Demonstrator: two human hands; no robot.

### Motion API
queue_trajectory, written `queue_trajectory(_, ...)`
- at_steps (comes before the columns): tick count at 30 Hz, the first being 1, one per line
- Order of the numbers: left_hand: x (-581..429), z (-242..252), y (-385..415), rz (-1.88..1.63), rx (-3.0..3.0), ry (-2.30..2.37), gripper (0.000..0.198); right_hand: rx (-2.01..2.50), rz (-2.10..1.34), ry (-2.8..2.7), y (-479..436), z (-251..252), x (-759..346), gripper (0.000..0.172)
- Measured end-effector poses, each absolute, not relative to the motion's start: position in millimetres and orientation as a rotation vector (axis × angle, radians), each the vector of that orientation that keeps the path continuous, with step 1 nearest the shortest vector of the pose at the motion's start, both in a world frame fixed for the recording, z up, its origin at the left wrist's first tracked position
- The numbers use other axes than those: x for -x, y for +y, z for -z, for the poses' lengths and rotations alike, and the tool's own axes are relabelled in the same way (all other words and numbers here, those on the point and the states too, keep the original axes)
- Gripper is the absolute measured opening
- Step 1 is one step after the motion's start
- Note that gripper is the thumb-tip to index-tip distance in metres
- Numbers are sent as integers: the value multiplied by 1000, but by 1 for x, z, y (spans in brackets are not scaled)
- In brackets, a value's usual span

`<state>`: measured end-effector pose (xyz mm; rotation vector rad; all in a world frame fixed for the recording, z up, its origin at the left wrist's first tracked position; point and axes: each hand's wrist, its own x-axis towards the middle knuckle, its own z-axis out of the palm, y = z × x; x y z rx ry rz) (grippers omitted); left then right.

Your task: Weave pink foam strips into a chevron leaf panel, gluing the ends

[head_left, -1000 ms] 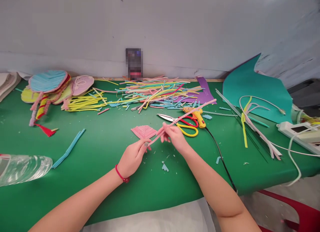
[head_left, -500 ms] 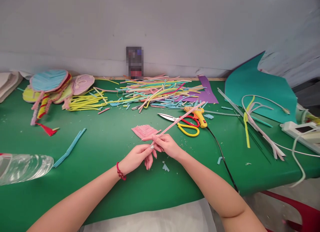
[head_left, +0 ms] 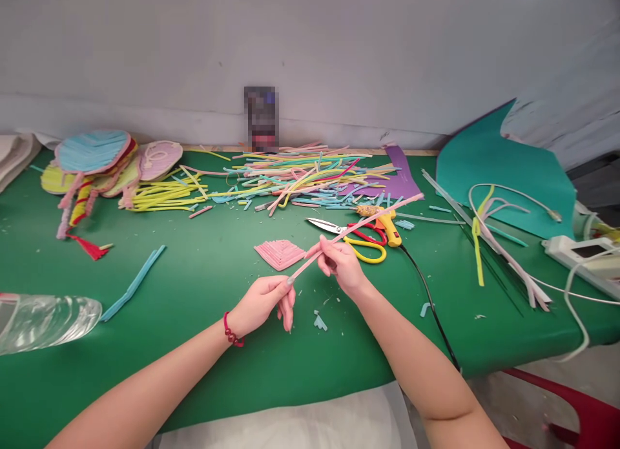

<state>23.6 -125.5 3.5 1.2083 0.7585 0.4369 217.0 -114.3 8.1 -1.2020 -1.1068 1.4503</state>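
Observation:
A long pink strip (head_left: 372,218) runs slantwise above the green table (head_left: 203,287). My left hand (head_left: 264,302) pinches its lower end. Farther up, my right hand (head_left: 341,265) is closed round the strip, whose far end points toward the purple sheet (head_left: 400,177). Just left of the hands lies a small woven pink piece (head_left: 279,253) flat on the table. Behind my right hand lie scissors with red and yellow handles (head_left: 356,241) and a yellow glue gun (head_left: 385,224).
A heap of coloured strips (head_left: 295,177) lies at the back middle, with finished woven fans (head_left: 94,165) at the back left. A clear plastic bottle (head_left: 46,320) lies at the left edge. A teal sheet (head_left: 498,171), loose strips and a power strip (head_left: 581,252) are on the right.
My right hand slid back up the pink strip away from my left hand, after both had come together half a second ago. The strip's far end rose toward the purple sheet.

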Motion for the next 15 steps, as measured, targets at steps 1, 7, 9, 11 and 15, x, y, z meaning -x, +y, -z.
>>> queue_trajectory(1,-24,-3,-126,-435,-1208,755,51,1205,-1424,-1085,-113,-8,-219,55)
queue_trajectory(7,-23,-2,-126,-399,-1229,739,51,1219,-1373,-1041,-109,-7,-225,55)
queue_trajectory(9,-23,-3,-127,-363,-1237,728,52,1235,-1331,-1019,-107,-6,-230,54)
queue_trajectory(11,-22,-4,-130,-314,-1263,688,52,1230,-1234,-960,-103,-6,-240,52)
queue_trajectory(15,-20,-7,-137,-258,-1366,605,52,1187,-1066,-855,-95,-9,-264,47)
